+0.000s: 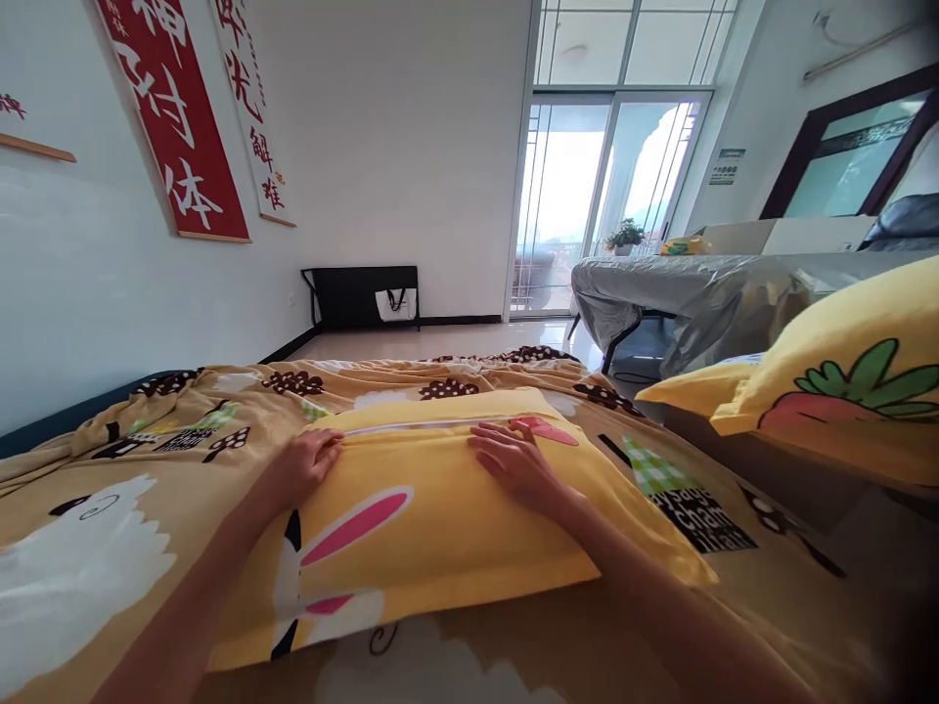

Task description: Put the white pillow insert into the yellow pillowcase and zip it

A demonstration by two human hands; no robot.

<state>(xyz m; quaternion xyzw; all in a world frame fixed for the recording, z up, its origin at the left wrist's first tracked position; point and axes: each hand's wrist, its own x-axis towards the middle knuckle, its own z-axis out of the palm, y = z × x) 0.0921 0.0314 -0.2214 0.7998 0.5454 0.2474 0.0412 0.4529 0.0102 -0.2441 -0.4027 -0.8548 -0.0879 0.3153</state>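
Observation:
A yellow pillowcase (pixel 440 518) with a rabbit-ear print lies flat in front of me on a tan patterned blanket (pixel 242 596). Along its far side runs a thin white strip (pixel 418 426), perhaps a zip or an opening. My left hand (pixel 312 464) is closed at the far left corner, fingers curled on the fabric edge. On the right half, my right hand (pixel 517 467) rests palm down, its fingers stretched toward the strip. Whether there is a pillow inside the case I cannot tell.
Yellow pillows with a carrot print (pixel 866 376) are piled at the right. Beyond stands a table under a plastic cover (pixel 660 279). A black folded board (pixel 348 298) with a white bag (pixel 396 304) leans on the far wall. Red banners (pixel 180 127) hang at the left.

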